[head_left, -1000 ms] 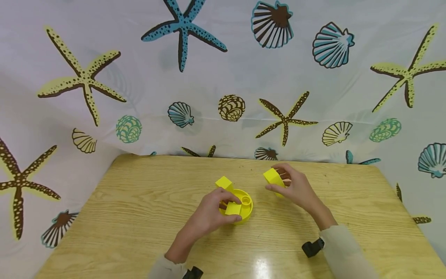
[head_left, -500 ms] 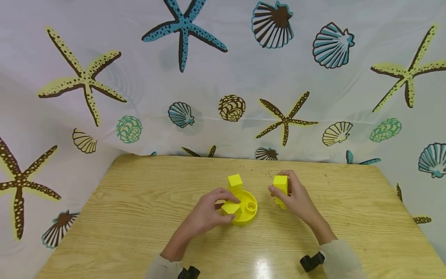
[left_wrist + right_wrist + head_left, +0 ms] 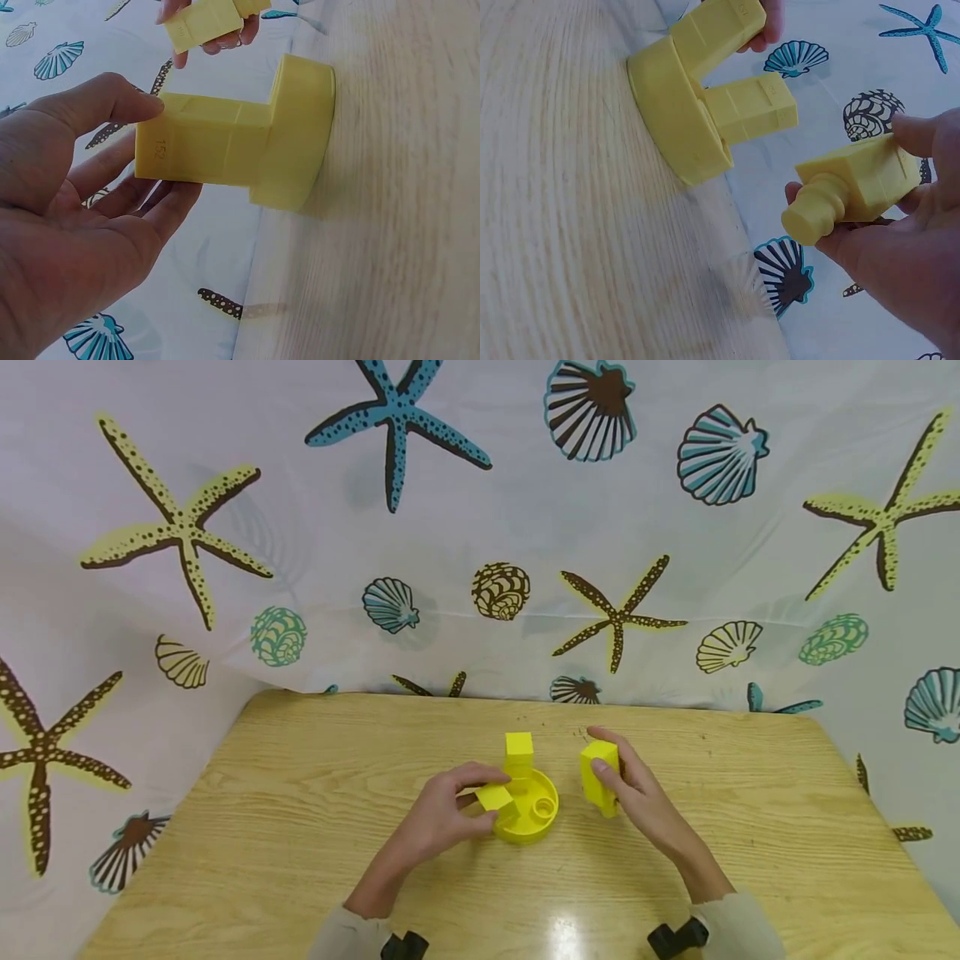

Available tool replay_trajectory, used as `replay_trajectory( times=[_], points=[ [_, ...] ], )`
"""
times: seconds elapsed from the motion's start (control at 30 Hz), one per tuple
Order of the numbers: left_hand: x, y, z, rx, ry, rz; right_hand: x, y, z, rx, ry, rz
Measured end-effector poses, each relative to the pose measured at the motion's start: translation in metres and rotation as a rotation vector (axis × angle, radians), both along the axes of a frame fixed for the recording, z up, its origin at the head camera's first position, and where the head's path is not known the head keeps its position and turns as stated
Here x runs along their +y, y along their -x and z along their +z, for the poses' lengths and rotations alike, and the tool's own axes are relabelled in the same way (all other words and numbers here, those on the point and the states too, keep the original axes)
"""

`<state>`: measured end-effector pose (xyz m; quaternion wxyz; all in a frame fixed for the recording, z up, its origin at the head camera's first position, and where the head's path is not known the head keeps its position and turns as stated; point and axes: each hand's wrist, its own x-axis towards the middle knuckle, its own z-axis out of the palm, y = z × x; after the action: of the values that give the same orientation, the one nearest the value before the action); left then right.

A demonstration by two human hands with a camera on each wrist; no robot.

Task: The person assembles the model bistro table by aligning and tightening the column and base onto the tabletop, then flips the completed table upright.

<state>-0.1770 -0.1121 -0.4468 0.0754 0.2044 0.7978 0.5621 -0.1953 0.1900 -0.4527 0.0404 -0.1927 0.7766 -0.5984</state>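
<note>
A round yellow base [image 3: 525, 837] with a raised rim stands on the table between my hands. My left hand [image 3: 437, 814] grips a square yellow block [image 3: 495, 798] that stands in the base; the number 152 shows on this block [image 3: 195, 142] in the left wrist view. A second yellow block [image 3: 519, 750] rises from the back of the base, untouched. At the right of the base is a bare ring-shaped socket [image 3: 543, 808]. My right hand [image 3: 643, 793] holds a third yellow block [image 3: 597, 770] right of the base, its ribbed round peg [image 3: 814, 210] pointing down toward the table.
The wooden table [image 3: 315, 793] spreads around the base on all sides. A white cloth [image 3: 450, 652] printed with shells and starfish hangs behind and beside it. Each wrist wears a small black camera, such as the right one [image 3: 677, 937].
The base has turned clockwise and shifted slightly right, its back block swinging from back left to the back. My right hand has come down a little and turned its block more upright.
</note>
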Motion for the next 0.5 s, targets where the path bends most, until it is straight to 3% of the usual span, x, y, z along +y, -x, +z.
replay_trajectory(
  times=[0.27,0.5],
  points=[
    [0.0021,-0.0016,-0.0009,0.016,-0.005,0.048,-0.0038,-0.0016,0.0004,0.098,0.031,-0.14],
    [0.0086,-0.0028,-0.0041,0.025,-0.007,0.139,-0.008,-0.0082,-0.0015,0.069,0.11,-0.161]
  ],
)
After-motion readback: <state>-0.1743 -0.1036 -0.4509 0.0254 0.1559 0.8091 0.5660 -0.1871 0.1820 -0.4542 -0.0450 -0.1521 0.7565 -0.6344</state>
